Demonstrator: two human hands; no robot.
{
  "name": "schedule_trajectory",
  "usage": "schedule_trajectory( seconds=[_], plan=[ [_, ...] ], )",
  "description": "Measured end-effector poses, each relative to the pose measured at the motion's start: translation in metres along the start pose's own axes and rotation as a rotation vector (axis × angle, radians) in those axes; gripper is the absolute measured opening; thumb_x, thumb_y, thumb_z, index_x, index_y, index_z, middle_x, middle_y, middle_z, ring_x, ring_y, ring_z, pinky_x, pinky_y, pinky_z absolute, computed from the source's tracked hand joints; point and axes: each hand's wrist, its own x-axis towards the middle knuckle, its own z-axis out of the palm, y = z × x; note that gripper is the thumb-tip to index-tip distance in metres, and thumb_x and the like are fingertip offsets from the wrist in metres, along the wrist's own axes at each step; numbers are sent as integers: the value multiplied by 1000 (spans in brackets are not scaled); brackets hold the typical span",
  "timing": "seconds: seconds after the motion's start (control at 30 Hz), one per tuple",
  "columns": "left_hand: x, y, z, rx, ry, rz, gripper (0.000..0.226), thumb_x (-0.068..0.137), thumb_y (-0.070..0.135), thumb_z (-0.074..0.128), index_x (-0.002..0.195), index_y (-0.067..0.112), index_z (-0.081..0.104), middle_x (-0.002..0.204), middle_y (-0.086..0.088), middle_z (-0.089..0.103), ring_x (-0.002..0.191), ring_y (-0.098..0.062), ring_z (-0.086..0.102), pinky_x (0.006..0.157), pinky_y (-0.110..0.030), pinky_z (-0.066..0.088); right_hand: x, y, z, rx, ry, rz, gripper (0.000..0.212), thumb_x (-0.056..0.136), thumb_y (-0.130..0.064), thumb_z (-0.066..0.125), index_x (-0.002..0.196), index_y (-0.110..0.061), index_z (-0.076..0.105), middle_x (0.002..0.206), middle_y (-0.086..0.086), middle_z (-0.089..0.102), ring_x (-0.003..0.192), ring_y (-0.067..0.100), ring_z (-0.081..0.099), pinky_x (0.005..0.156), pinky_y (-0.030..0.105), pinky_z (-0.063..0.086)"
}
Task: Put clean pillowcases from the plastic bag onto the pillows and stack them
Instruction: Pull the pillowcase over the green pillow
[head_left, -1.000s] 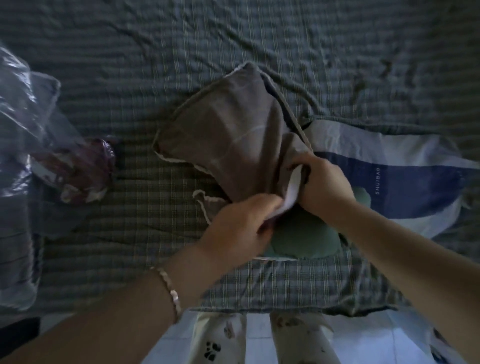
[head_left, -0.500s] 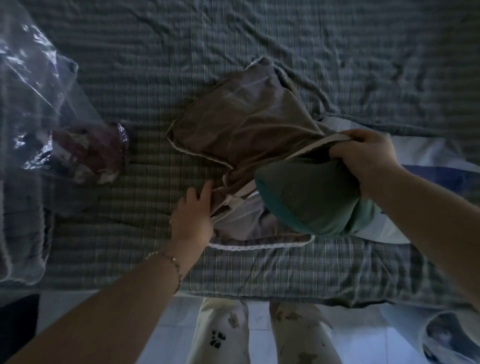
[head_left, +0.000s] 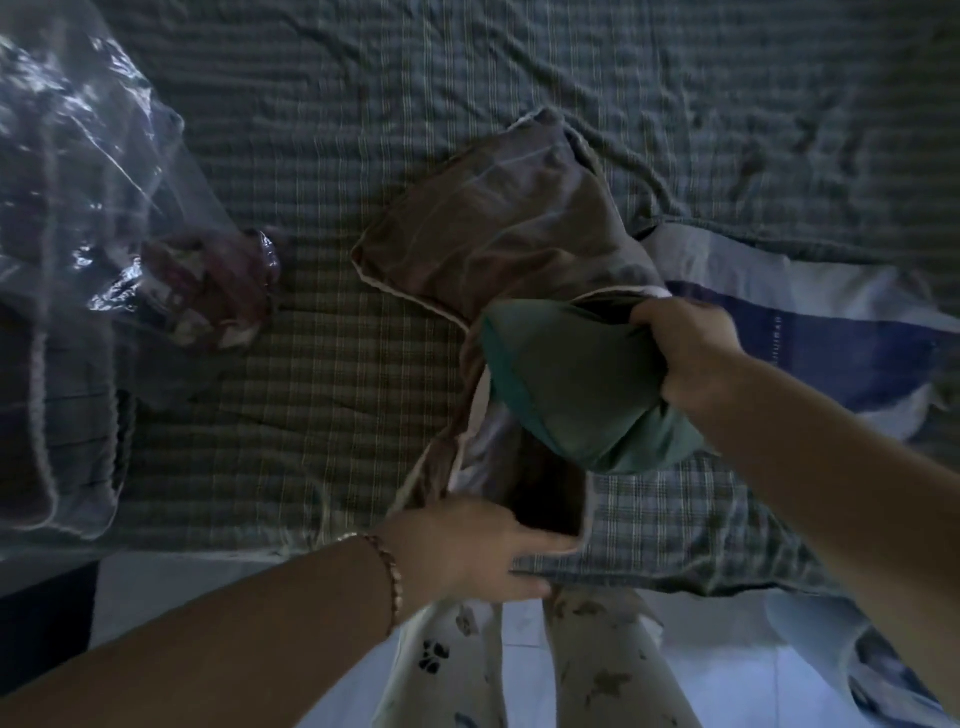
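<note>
A brown pillowcase (head_left: 498, 228) with white piping lies on the checked bed sheet (head_left: 332, 395), its far end filled by a pillow. The green pillow end (head_left: 576, 395) sticks out of the case's opening. My right hand (head_left: 685, 353) grips that green end together with the upper rim of the case. My left hand (head_left: 467, 545) grips the lower rim of the case at the bed's near edge and holds the opening wide. At the left lies a clear plastic bag (head_left: 88, 171) with a dark red folded cloth (head_left: 208, 291) inside.
A white and blue striped pillow (head_left: 810, 332) lies on the bed under my right arm. The bed's near edge runs across the bottom, with my legs in patterned trousers (head_left: 457, 660) on a pale tiled floor below it.
My left hand has moved toward me to the bed's edge, pulling the case's lower rim open. My right hand has kept hold of the green pillow end, which now sits lifted.
</note>
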Motion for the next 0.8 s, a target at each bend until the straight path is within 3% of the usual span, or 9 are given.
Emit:
schedule_trajectory(
  seconds=[0.1,0.27,0.37,0.43,0.5,0.57,0.7,0.73,0.8],
  plan=[
    [16,27,-3,-81,32,100,53,98,42,35,143,51,9,118,-6,49,69,-21,51,69,-39,52,-6,15,14,112,15,84,45,76,-12,64,120,-10,57,110,10,60,97,27,56,75,31,47],
    [24,63,-13,-326,282,209,43,94,10,44,133,25,50,115,-3,61,88,-17,51,75,-25,41,-9,51,20,146,27,148,40,80,-12,60,120,-13,56,99,6,57,85,22,53,69,27,44],
    [9,58,-15,-377,311,129,47,94,11,44,137,27,35,79,3,48,65,-19,46,57,-22,36,-6,75,4,-129,3,-17,43,82,-9,56,124,-12,50,98,6,54,88,24,54,72,29,45],
    [0,41,-11,-335,259,-68,53,94,15,47,141,23,23,85,7,48,62,-15,53,53,-16,39,-3,80,-8,-474,-26,-187,50,82,-8,54,130,-15,42,98,5,51,91,27,52,75,31,42],
    [1,18,-6,-33,162,-299,62,92,20,50,145,11,18,121,-10,48,88,-26,61,69,-29,48,3,83,-13,-709,-55,-281,55,83,-7,52,135,-16,35,96,8,52,82,25,47,68,29,36],
    [1,-2,-4,237,6,-367,41,93,20,46,132,8,43,131,-15,45,106,-30,55,86,-39,44,7,89,-10,-844,-80,-316,64,84,-7,50,142,-17,25,103,12,56,81,27,50,62,29,38],
    [8,-27,14,551,60,-35,28,90,16,47,114,22,60,114,0,64,123,-23,44,117,-48,-2,15,119,-6,-1063,-93,-324,74,91,-12,47,149,-15,0,141,15,36,116,33,48,85,40,46],
    [10,-29,21,587,172,65,27,83,14,55,106,25,64,102,4,68,112,-18,54,117,-46,1,14,129,-7,-1140,-38,-360,73,92,-16,49,148,-12,3,145,16,29,127,33,37,101,42,37],
    [9,-27,31,427,296,176,26,62,14,72,84,28,70,73,10,66,76,-12,63,98,-32,46,5,148,-6,-1213,35,-527,70,88,-31,58,143,-7,22,142,19,29,131,38,27,110,45,23]
  ],
)
